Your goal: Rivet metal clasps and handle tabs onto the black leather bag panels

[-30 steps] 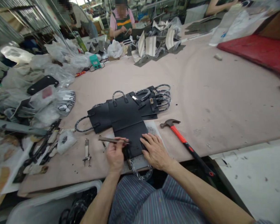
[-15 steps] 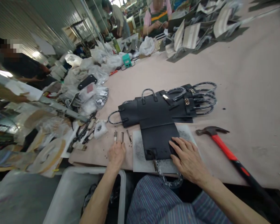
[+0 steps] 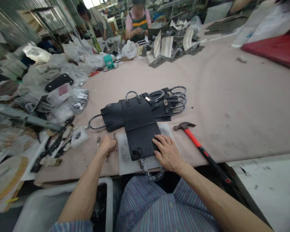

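Note:
My right hand (image 3: 168, 151) lies with spread fingers over the right edge of a black leather-like bag panel (image 3: 141, 137), holding it flat. The panel rests partly on a whitish board (image 3: 123, 154). Its wrapped handle (image 3: 157, 175) hangs at the table's front edge. Just left of the board, my left hand (image 3: 107, 144) is closed round a slim metal punch (image 3: 107, 158), whose lower end sticks out below the fingers. Beside that hand lie a second metal punch (image 3: 114, 139) and a third punch (image 3: 98, 140). Most of the held punch is hidden.
More black bag panels (image 3: 111, 114) with wrapped handles overlap behind. A claw hammer (image 3: 195, 138) lies at right, its grip past the table edge. Tools (image 3: 60, 141) and plastic bags (image 3: 72, 74) crowd the left. A grey bin (image 3: 108, 193) stands below. Co-workers (image 3: 137, 24) are across the table.
The view has swung right. My left hand has picked up one of the punches and drawn it slightly toward me. My right hand stays on the panel.

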Demonstrator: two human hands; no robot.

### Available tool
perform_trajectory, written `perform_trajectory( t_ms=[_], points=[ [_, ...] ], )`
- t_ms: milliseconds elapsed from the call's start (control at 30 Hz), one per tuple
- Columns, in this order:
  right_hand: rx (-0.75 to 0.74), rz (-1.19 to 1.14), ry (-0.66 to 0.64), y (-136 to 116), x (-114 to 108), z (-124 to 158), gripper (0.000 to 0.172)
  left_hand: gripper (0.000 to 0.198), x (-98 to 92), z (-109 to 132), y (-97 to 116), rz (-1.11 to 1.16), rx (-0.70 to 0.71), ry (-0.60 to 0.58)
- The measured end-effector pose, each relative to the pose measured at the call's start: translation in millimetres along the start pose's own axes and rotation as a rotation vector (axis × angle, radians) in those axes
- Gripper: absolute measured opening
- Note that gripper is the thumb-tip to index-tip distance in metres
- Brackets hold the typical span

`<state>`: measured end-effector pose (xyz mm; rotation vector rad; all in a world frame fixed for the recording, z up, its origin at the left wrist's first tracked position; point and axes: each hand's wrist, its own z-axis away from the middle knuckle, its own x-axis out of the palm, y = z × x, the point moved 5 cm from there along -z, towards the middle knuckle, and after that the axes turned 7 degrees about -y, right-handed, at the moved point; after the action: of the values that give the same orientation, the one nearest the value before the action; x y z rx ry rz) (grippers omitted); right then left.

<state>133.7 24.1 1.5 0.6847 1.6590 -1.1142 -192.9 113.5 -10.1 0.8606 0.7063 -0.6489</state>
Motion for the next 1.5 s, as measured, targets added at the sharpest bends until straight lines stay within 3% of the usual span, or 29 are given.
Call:
perform_trajectory(
  t_ms=[67, 167, 233, 300, 433, 533, 667, 967, 1500],
  points=[
    [0.009, -0.014, -0.002, -0.7, -2.2, 0.1, 0.05, 0.019, -1.9, 13.8, 1.8, 0.124, 0.032, -0.035],
    [0.012, -0.034, -0.004, -1.7, -4.6, 0.2, 0.05, 0.034, 2.9, 45.4, 19.1, 0.572, 0.182, -0.081],
    [0.013, -0.038, -0.003, -2.0, -5.5, 0.0, 0.05, 0.046, 17.3, 68.0, 38.3, 0.905, 0.299, -0.143],
    [0.016, -0.036, -0.003, -1.9, -5.7, -0.3, 0.05, 0.042, 39.7, 86.6, 58.0, 1.026, 0.384, -0.197],
    [0.023, -0.039, -0.019, -1.4, -4.8, -0.9, 0.05, 0.023, 81.5, 104.0, 80.5, 0.877, 0.54, -0.17],
    [0.027, -0.045, -0.027, -1.0, -4.9, -1.0, 0.05, 0.013, 94.8, 104.5, 78.5, 0.719, 0.624, -0.084],
    [0.033, -0.051, -0.028, -0.5, -5.7, -1.0, 0.051, 0.012, 94.8, 104.2, 72.8, 0.626, 0.667, -0.005],
    [0.036, -0.072, -0.025, 1.2, -5.2, -0.4, 0.051, 0.012, 94.8, 111.8, 82.0, 0.488, 0.729, 0.049],
    [0.027, -0.093, -0.011, 3.1, -5.9, 0.5, 0.052, 0.011, 97.3, 108.6, 86.4, 0.425, 0.741, 0.04]
  ],
)
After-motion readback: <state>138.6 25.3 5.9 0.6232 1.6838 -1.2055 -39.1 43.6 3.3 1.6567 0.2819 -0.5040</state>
